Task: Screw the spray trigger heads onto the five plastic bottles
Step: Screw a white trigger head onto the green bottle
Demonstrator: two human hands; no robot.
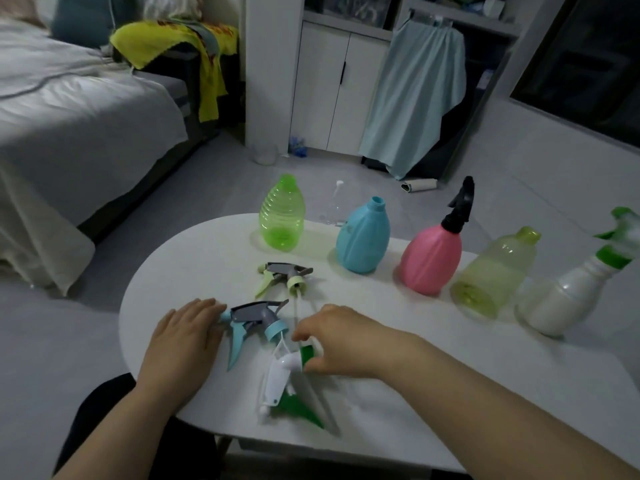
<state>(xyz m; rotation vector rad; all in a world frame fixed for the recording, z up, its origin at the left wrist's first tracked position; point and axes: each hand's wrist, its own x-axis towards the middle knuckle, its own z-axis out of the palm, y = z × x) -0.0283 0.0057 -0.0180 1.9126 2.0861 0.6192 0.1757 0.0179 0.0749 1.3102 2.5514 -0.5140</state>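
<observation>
Along the far side of the white table (450,393) stand a green bottle (282,213) and a blue bottle (362,235), both without heads, a pink bottle (431,259) with a black trigger head (459,207), a yellow bottle (491,275) without a head, and a white bottle (568,299) with a green-and-white head (620,240). Loose on the table lie a grey-and-yellow head (284,277), a grey-and-blue head (256,322) and a white-and-green head (285,382). My left hand (183,337) rests flat, touching the blue head's nozzle. My right hand (332,341) pinches the white-and-green head's green collar.
A bed (69,116) stands at the left, a white cabinet (332,88) and a hanging light-blue cloth (415,95) behind the table. A clear bottle (334,206) and a small roll (419,185) lie on the floor beyond the table's far edge.
</observation>
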